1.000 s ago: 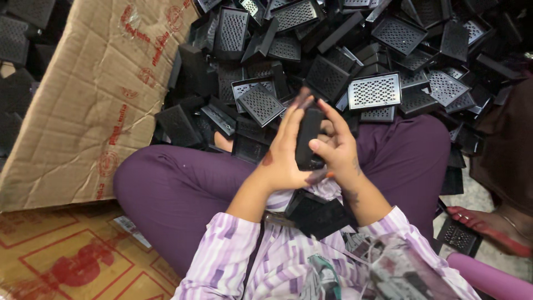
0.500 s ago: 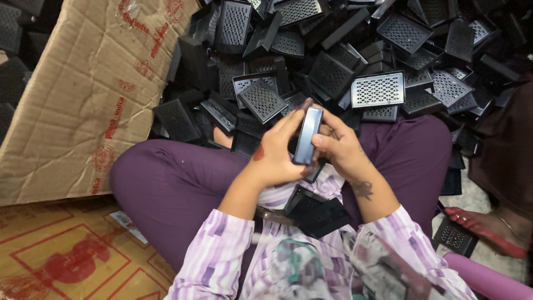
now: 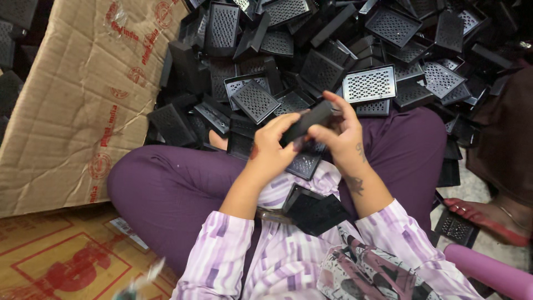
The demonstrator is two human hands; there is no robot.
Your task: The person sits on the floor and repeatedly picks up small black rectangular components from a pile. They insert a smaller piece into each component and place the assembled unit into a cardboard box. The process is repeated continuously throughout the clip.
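Currently both hands gripping narrow black plastic housing piece (image 3: 307, 123) above lap: left hand (image 3: 272, 149) fingers closing round lower end, right hand (image 3: 340, 133) fingers pinching upper end. Best keeping piece level, thumbs steadying. Heap of black perforated grille covers (image 3: 311, 61) lying just beyond knees.
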